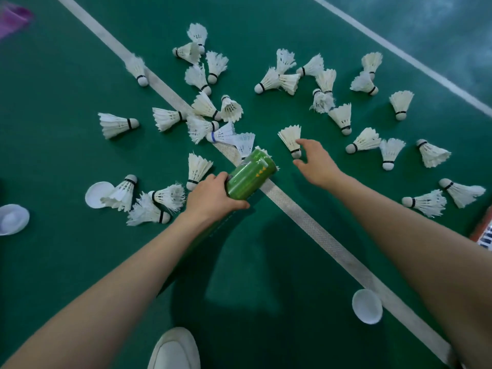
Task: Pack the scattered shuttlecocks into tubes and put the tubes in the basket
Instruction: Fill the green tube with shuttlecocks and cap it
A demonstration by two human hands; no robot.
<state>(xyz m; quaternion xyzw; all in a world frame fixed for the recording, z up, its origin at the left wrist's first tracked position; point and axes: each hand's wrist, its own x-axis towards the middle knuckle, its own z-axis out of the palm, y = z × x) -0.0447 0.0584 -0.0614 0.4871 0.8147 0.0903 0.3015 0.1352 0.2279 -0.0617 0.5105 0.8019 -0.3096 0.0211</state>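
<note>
My left hand (pixel 213 197) grips a green tube (pixel 250 175) that points away from me, with white feathers showing at its open mouth. My right hand (pixel 315 162) reaches over a white shuttlecock (pixel 290 138) on the green floor; index finger and thumb are spread on either side of its cork end, close to it, not closed round it. Several more white shuttlecocks lie scattered on the floor, a cluster (pixel 205 113) to the left and another (pixel 327 97) to the right. No basket is plainly in view.
White tube caps lie on the floor at the left (pixel 97 194), the far left (pixel 13 219) and the lower right (pixel 367 306). A white court line (pixel 314 225) runs diagonally under the tube. My white shoe (pixel 174 350) is at the bottom. An orange object (pixel 483 230) sits at the right edge.
</note>
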